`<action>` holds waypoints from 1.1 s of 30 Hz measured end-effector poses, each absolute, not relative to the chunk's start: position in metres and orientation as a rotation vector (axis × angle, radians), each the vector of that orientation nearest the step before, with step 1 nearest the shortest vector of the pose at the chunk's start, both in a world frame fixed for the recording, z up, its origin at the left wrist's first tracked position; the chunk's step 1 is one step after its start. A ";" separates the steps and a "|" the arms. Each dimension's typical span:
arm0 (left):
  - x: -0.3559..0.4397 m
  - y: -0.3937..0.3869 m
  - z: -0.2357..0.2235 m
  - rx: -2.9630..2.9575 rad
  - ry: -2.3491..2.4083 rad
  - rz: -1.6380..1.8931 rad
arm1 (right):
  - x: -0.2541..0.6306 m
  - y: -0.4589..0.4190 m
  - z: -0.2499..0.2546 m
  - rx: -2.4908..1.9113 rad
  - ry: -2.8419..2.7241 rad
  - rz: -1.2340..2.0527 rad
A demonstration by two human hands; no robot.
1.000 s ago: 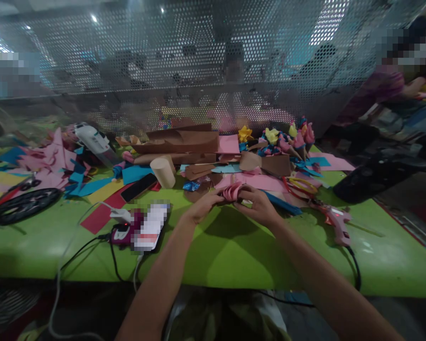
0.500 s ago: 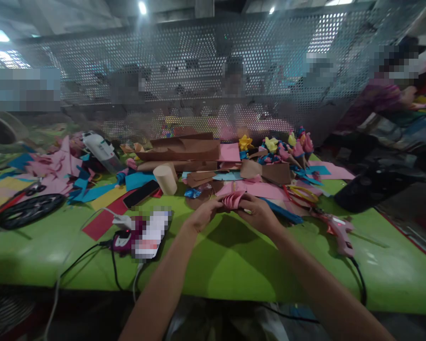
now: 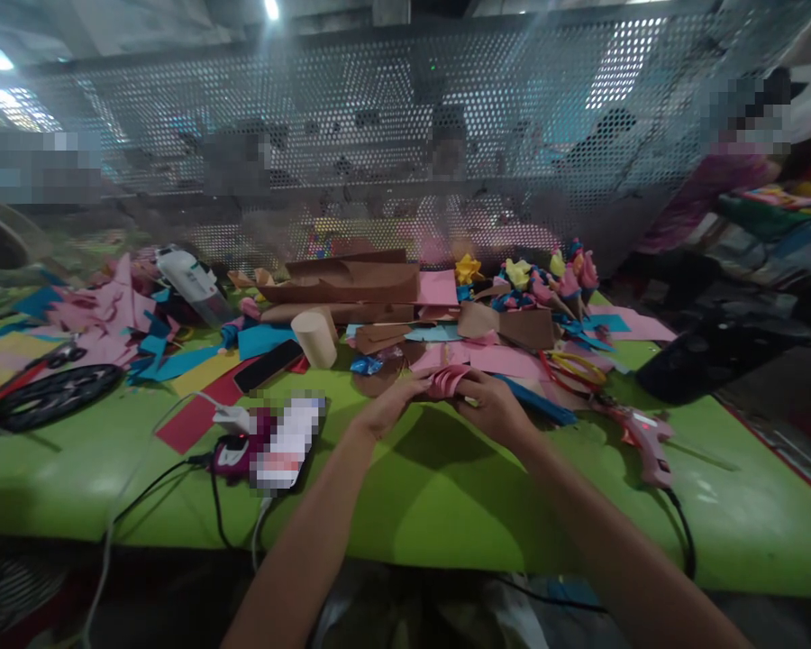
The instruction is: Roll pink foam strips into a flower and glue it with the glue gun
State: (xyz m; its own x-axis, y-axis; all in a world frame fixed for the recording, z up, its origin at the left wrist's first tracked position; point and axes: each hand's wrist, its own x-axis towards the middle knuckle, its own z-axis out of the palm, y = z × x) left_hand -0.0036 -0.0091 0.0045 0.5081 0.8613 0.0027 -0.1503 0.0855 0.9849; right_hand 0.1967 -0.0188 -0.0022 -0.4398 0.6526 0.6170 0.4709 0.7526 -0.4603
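Between my two hands is a small stack of curved pink paper pieces (image 3: pixel 448 381), held just above the green table. My left hand (image 3: pixel 396 406) pinches its left side, fingers closed. My right hand (image 3: pixel 490 403) grips the right side, with the fingers bent around the edge. The fingertips behind the paper are partly hidden. Just beyond the hands lie pink paper sheets (image 3: pixel 506 361) and brown paper pieces (image 3: pixel 382 339). A blue folded strip (image 3: pixel 539 401) lies beside my right hand.
A pink glue gun (image 3: pixel 649 446) with a cord rests at the right, near a black cylindrical object (image 3: pixel 709 356). At the left are a phone (image 3: pixel 289 443), a purple power adapter (image 3: pixel 233 455) and cables. Paper flowers (image 3: pixel 568 275) and a beige roll (image 3: pixel 314 340) stand farther back.
The pink paper stack has shifted slightly to the right and appears turned a little in my fingers. Both hands keep their hold on it.
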 end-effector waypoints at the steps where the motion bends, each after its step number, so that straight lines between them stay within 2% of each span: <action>1: -0.004 -0.008 0.003 1.278 0.728 0.857 | 0.197 -0.019 -0.002 -0.843 -2.119 0.271; 33: -0.011 -0.004 0.001 1.382 0.602 0.877 | 0.203 -0.012 -0.007 -0.836 -2.054 0.393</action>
State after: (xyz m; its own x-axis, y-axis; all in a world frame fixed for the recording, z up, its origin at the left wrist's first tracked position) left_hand -0.0113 -0.0040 0.0011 0.5639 0.8160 0.1274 -0.1750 -0.0327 0.9840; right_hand 0.2026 -0.0120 -0.0069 -0.4055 0.6874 0.6025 0.4162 0.7257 -0.5479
